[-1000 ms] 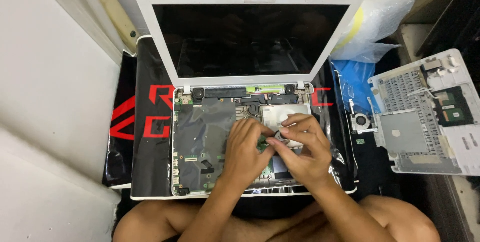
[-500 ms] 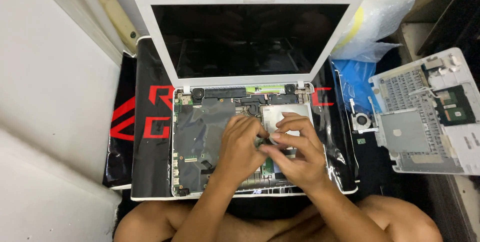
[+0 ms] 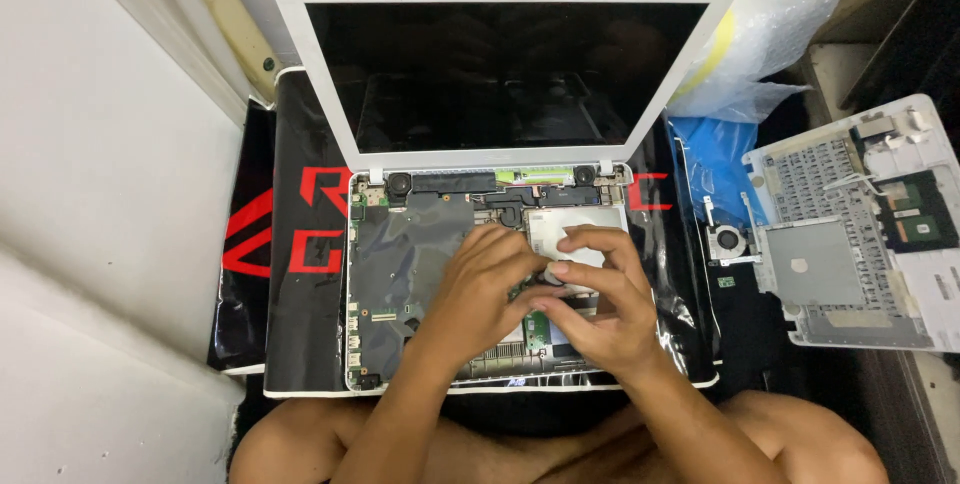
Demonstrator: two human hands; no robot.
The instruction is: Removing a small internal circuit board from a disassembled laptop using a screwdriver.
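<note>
Both hands work inside an opened white laptop (image 3: 500, 154) whose keyboard deck is off, so the dark motherboard (image 3: 400, 254) and a silvery drive-like plate (image 3: 580, 224) lie bare. The laptop rests on a black mat with red markings (image 3: 300, 274), probably to keep the base steady and give small parts a soft surface. The left hand (image 3: 480, 289) lies palm-down over the board, fingers together and curled toward the plate's edge. The right hand (image 3: 595, 304) meets it from the other side, thumb and forefinger pinched close on something small at that edge; I cannot tell what, since both hands cover it. The removed keyboard deck (image 3: 860, 224) lies upside down, well apart to the right, with a small fan (image 3: 725, 241) just beside it, both out of the way. The deck's far edge is cut off, and the dark screen shows only dim reflections
</note>
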